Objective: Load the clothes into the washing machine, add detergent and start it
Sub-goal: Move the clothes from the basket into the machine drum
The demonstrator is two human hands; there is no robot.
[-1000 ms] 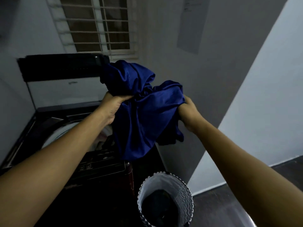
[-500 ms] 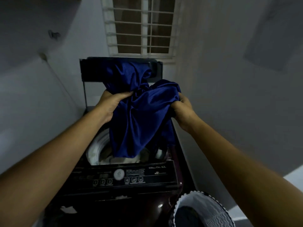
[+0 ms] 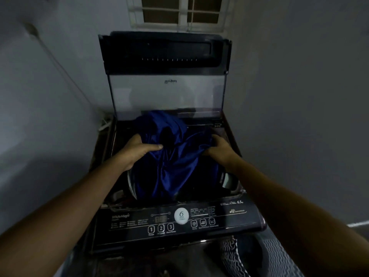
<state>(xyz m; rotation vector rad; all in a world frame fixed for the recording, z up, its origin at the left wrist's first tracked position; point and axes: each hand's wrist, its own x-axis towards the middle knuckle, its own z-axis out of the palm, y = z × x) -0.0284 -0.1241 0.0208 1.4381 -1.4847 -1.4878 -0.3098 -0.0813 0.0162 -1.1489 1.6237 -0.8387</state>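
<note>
A shiny dark blue garment (image 3: 175, 156) hangs bunched over the open drum of a top-loading washing machine (image 3: 249, 218). Its lower part reaches down into the drum. My left hand (image 3: 137, 150) grips the cloth on its left side and my right hand (image 3: 217, 148) grips it on the right. The machine's glass lid (image 3: 167, 92) stands upright at the back. The control panel (image 3: 179, 218) with numbered buttons and a round white dial faces me at the front.
A laundry basket (image 3: 231, 254) with a black-and-white wavy pattern stands on the floor at the machine's front right. Grey walls close in on both sides. A barred window (image 3: 179, 11) sits above the lid. A cable runs down the left wall.
Both hands have lowered the blue garment from chest height, out over the machine, down into the drum opening. My view has swung from the basket side to face the machine squarely.
</note>
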